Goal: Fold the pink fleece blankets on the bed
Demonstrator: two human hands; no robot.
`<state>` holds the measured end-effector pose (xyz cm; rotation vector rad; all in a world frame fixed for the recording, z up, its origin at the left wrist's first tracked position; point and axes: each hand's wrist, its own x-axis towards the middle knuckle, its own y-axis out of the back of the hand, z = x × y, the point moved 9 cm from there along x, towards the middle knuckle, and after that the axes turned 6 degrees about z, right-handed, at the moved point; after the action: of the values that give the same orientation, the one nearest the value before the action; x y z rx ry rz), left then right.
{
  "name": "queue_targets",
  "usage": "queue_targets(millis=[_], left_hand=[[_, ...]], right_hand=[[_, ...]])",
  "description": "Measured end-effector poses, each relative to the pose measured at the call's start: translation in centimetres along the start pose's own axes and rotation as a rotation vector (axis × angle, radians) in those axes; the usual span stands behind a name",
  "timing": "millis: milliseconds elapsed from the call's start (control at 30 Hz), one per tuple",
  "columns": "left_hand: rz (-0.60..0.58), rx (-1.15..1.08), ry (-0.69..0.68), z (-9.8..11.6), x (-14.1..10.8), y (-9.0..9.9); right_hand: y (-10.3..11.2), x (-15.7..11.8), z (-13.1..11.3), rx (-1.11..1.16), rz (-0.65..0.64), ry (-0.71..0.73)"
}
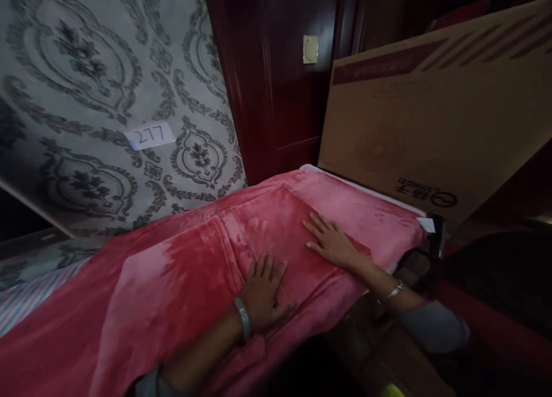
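A pink-red plush garment [172, 282] lies spread over a matching pink plush cover [345, 201], with one part of it folded across the middle. On that folded part [276, 224] my right hand [332, 241] rests flat, palm down and fingers spread. Nearer to me, my left hand [263, 293] presses on the cloth beside the fold, its fingers also spread. Each wrist wears a silver bracelet. Neither hand grips the fabric. What lies under the palms is hidden.
A large cardboard box [422, 109] leans behind the covered surface on the right. Behind stand a dark red door frame [276, 86] and a patterned wall [107, 69] bearing a paper marked 277 [150, 135]. Striped cloth [38, 293] shows at left.
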<state>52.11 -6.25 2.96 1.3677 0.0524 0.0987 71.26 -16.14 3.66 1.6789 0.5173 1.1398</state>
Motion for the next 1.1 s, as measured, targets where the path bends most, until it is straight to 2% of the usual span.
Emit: queue_targets(millis=[100, 200, 300, 400, 467, 533, 667, 733, 833, 967, 1100], left_hand=[[0.0, -0.015, 0.005, 0.0, 0.0, 0.1], [-0.002, -0.023, 0.007, 0.2, -0.1, 0.3], [-0.003, -0.033, 0.013, 0.4, -0.2, 0.4], [0.002, -0.054, 0.025, 0.5, -0.3, 0.6], [0.007, -0.056, 0.034, 0.5, -0.4, 0.6], [0.008, -0.048, 0.041, 0.5, -0.5, 0.5], [0.002, -0.075, 0.055, 0.4, -0.5, 0.5], [0.007, -0.098, 0.057, 0.4, -0.5, 0.6], [0.025, -0.098, 0.041, 0.5, -0.6, 0.7], [0.07, -0.073, 0.035, 0.5, -0.8, 0.9], [0.173, -0.028, 0.01, 0.8, -1.0, 1.6]], right_hand=[[-3.1, -0.4, 0.1, 0.003, -0.066, 0.02], [-3.6, -0.5, 0.5, 0.015, -0.103, 0.009], [-2.0, 1.4, 0.4, 0.046, -0.15, -0.039], [0.6, 5.1, -1.3, 0.064, -0.065, -0.028], [0.8, 7.1, -3.0, 0.057, -0.029, 0.006], [-0.9, 7.9, -4.6, 0.042, -0.078, 0.044], [-4.8, 6.9, -6.3, 0.023, -0.217, 0.117], [-5.3, 6.8, -6.2, 0.049, -0.292, 0.107], [-4.4, 8.1, -6.4, 0.145, -0.399, 0.072], [-2.6, 10.7, -9.5, 0.167, -0.263, 0.105], [-4.6, 9.5, -13.7, 0.112, -0.219, 0.246]])
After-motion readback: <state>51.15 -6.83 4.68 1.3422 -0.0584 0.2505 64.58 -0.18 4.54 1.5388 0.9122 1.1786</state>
